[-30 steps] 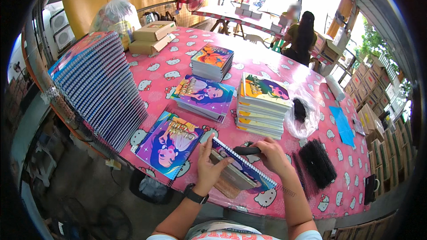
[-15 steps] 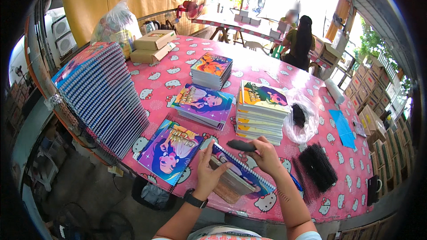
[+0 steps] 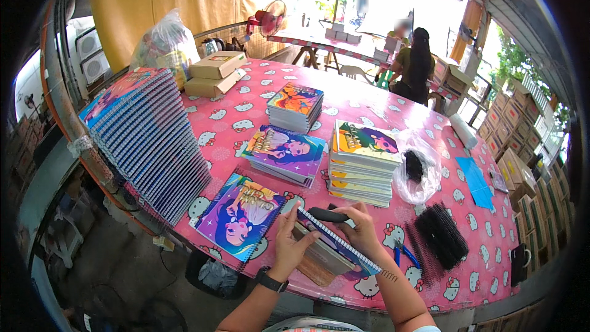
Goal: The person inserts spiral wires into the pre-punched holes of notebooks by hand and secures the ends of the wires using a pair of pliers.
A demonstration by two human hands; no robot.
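My left hand (image 3: 294,245) grips a purple notebook (image 3: 335,245), thumb across its pages, tilted on its edge above a brown wooden block (image 3: 316,270). A row of holes or coil loops runs along its upper edge. Loose turns of a black spiral coil (image 3: 387,275) stick out at the lower right end, by my right forearm. My right hand (image 3: 359,227) is closed round a dark, rounded, elongated tool (image 3: 327,214) beside that edge; its exact kind is unclear. Blue-handled pliers (image 3: 405,255) lie right of my right hand.
A tall stack of spiral notebooks (image 3: 147,141) stands at the left. A finished notebook (image 3: 239,218) and several stacks (image 3: 365,166) lie ahead. Black coils (image 3: 439,233) and a plastic bag (image 3: 418,175) are at right. Cardboard boxes (image 3: 215,74) sit farther back; a person (image 3: 415,67) is beyond.
My right hand has shifted slightly down and inward along the notebook with the dark tool. The pliers, partly hidden behind my forearm before, now show. The whole view has tilted a little.
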